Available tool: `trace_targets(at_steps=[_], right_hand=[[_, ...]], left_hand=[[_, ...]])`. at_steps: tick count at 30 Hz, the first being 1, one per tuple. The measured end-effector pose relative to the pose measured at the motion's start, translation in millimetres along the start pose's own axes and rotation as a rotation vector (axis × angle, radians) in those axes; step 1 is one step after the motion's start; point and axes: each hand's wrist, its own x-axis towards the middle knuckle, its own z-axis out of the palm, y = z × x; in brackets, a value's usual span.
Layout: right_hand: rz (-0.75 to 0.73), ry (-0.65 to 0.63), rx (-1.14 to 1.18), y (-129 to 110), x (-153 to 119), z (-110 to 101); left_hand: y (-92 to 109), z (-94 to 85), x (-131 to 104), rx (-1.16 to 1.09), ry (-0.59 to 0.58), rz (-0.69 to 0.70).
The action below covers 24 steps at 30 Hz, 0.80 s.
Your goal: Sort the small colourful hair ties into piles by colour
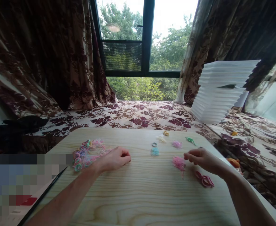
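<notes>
A mixed pile of coloured bands (81, 157) lies on the left of the wooden table (128, 201). My left hand (115, 159) is just right of it, fingers curled together; whatever they hold is too small to make out. My right hand (200, 158) has its fingertips pinched beside a pink heap (179, 163), with their contents unclear. Thicker pink-red bands (205, 180) lie below that hand. Small separate groups lie farther back: light blue (155, 151), a grey ring (154, 144), cream (161, 139), yellow (166, 133), lilac-pink (177, 144) and green (190, 140).
Behind the table is a ledge with floral cloth (138, 116), below a window. A tall white stack (220, 91) stands at the back right. An orange figure (234, 163) sits beside the table's right edge. Something dark (22, 125) lies at the far left.
</notes>
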Motion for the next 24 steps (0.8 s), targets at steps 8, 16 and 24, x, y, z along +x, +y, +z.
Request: trace_targets(at_steps=[8, 16, 24], right_hand=[[-0.073, 0.196, 0.075, 1.4, 8.1, 5.7], [-0.275, -0.031, 0.154, -44.4, 31.9, 60.4], [-0.478, -0.205, 0.063, -119.1, 41.4, 118.1]], left_hand=[[0.4, -22.1, -4.6, -0.044, 0.027, -0.024], [-24.6, -64.2, -17.3, 0.095, 0.128, -0.080], [-40.2, -69.3, -19.5, 0.235, 0.118, -0.121]])
